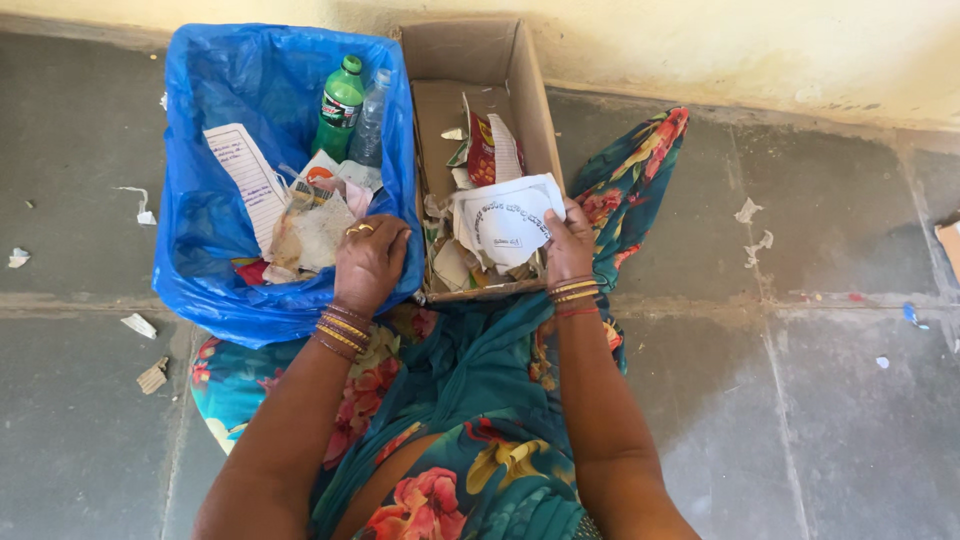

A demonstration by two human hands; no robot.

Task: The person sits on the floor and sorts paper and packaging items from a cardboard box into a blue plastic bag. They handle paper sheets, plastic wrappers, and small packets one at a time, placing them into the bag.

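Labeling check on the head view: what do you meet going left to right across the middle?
Paper scraps on the floor → blue bag → left hand → cardboard box → right hand, gripping white paper → torn scraps on the grey floor.

I see a cardboard box [530, 110] at twelve o'clock, brown, long and open-topped, against the wall. Inside it at its far end lies a red snack wrapper [482, 150], crumpled, with a pale strip at its three o'clock side. Nearer me in the box is a white printed paper [505, 222], rounded and creased, with dark print; my right hand [568, 245] grips its three o'clock edge. At ten o'clock from the box stands a blue bag [200, 230]. In it a green bottle [341, 105] carries a dark label band with red and white, and a clear bottle [369, 125] leans just beside it. A white lined sheet [245, 180] with writing lies at nine o'clock of them.
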